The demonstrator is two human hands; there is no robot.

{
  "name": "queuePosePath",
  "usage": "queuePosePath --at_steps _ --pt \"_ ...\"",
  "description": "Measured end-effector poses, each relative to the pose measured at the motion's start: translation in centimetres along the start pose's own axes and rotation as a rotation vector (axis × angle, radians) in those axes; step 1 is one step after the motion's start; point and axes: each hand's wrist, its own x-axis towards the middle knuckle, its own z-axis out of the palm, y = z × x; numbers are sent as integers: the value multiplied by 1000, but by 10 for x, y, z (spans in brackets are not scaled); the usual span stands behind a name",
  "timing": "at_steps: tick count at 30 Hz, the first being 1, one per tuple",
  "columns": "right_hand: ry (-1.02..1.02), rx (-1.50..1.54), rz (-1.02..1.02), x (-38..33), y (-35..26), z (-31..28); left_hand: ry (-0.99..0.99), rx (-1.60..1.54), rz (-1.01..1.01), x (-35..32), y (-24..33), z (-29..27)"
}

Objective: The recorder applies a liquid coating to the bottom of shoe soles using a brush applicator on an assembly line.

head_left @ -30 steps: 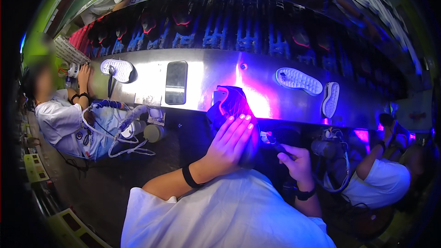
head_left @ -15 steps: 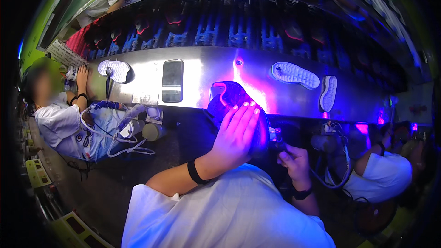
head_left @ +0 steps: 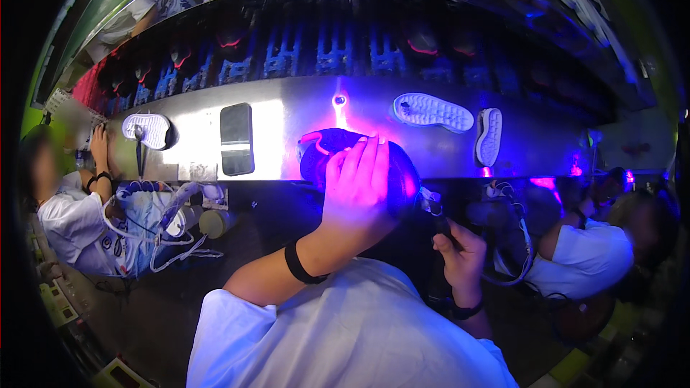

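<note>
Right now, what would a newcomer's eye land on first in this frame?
The left hand, glowing pink under violet light, spread over a dark shoe at centre. Just right, the right hand grips a small dark tool. Behind, two pale shoe soles lie on the shiny metal belt.

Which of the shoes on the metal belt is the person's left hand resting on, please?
The dark shoe lit pink at the middle of the belt, under the left hand. The white soles to its right and the one far left lie untouched.
</note>
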Motion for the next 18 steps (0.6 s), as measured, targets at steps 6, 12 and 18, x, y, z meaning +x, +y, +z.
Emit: queuePosePath --at_steps 6,12,18 --pt "40 -309 -160 39 -36 -10 -14 -28 -53 22 -8 4" --pt "-35 -528 -282 80 -61 -19 -105 -120 -23 45 -29 -1" --pt "-13 -513 -322 113 -53 -5 -142 -229 -126 69 -51 -7"
